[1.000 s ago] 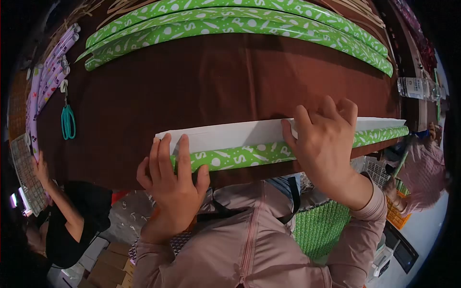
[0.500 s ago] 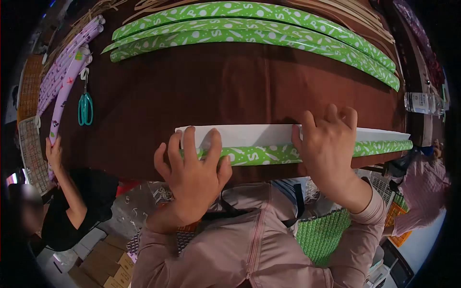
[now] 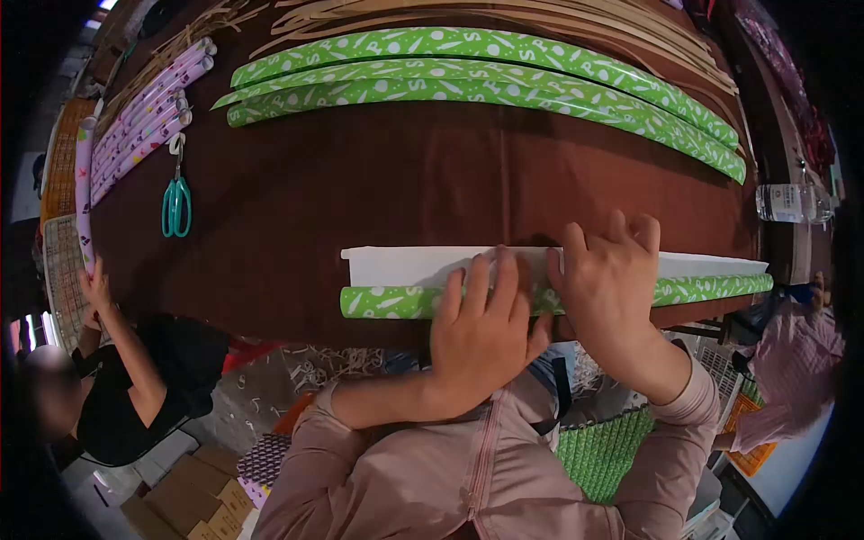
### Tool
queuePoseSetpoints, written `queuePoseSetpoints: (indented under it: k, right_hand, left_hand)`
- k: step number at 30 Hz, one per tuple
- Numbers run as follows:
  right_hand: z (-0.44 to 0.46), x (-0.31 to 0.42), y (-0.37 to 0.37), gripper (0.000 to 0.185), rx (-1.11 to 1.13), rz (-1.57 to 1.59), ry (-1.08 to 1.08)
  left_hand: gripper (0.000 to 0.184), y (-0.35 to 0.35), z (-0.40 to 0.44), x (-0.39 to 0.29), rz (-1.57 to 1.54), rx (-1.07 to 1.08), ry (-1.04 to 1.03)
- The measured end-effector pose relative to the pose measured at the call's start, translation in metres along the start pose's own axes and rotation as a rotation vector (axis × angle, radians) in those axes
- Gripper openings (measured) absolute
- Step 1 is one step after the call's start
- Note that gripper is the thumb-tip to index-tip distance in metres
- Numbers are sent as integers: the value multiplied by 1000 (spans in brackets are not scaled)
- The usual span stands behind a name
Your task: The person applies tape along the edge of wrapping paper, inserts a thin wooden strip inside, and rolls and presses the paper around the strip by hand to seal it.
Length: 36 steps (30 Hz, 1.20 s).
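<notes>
A partly rolled sheet of green patterned wrapping paper (image 3: 387, 302) lies along the near edge of the table, its white underside (image 3: 396, 265) spread flat behind the roll. My left hand (image 3: 481, 328) lies on it near the middle, fingers stretched out over the roll and onto the white strip. Just to its right, my right hand (image 3: 607, 292) rests on the same paper with bent, separated fingers; its fingertips are partly hidden. Across the table are several finished-looking green rolls (image 3: 486, 67).
Brown paper strips (image 3: 504, 20) lie along the far side. Teal-handled scissors (image 3: 176, 207) and several purple rolls (image 3: 148, 135) are at the left, where a person in black (image 3: 153, 378) holds another roll (image 3: 84, 189). A clear bottle (image 3: 792, 203) lies at the right edge.
My left hand has moved right, from the paper's left end to its middle, close to my right hand. The person at the left has shifted the purple roll farther left.
</notes>
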State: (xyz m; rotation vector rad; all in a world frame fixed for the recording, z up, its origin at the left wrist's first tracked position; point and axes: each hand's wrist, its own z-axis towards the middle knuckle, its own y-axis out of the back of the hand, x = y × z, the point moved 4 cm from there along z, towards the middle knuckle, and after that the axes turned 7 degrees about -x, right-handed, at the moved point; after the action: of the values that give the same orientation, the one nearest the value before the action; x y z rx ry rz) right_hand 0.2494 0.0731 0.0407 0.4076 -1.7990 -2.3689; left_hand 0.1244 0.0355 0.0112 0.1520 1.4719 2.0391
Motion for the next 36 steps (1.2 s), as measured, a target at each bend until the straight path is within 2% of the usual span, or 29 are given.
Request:
queuePoseSetpoints:
  k: [8, 10, 14, 16, 19, 23, 29, 33, 36]
  right_hand:
    - [-1, -3, 3, 14, -17, 29, -11]
    - [-2, -7, 4, 25, 39, 50, -1]
    - [-3, -26, 17, 26, 91, 206, -16]
    - [-7, -37, 30, 27, 114, 401, -28]
    - [-17, -63, 46, 32, 63, 321, -19]
    - [-43, -113, 56, 31, 135, 327, -245]
    - [-84, -164, 44, 38, 17, 339, -462]
    - [-94, -171, 26, 40, -78, 286, -476]
    - [-90, -168, 23, 39, -42, 205, -457]
  left_hand:
    - [51, -13, 7, -14, -210, -39, 0]
    - [51, -13, 9, -13, -209, -76, -30]
    - [53, -15, 6, -12, -180, -12, -50]
    - [55, -14, 7, -11, -130, -2, -57]
    - [55, -14, 7, -10, -115, 19, -77]
    - [55, -16, 6, -11, -85, 30, -89]
    - [55, -16, 7, -11, -66, 55, -86]
    - [55, -17, 6, -11, -64, 43, -98]
    - [53, -15, 7, -11, -69, 87, -84]
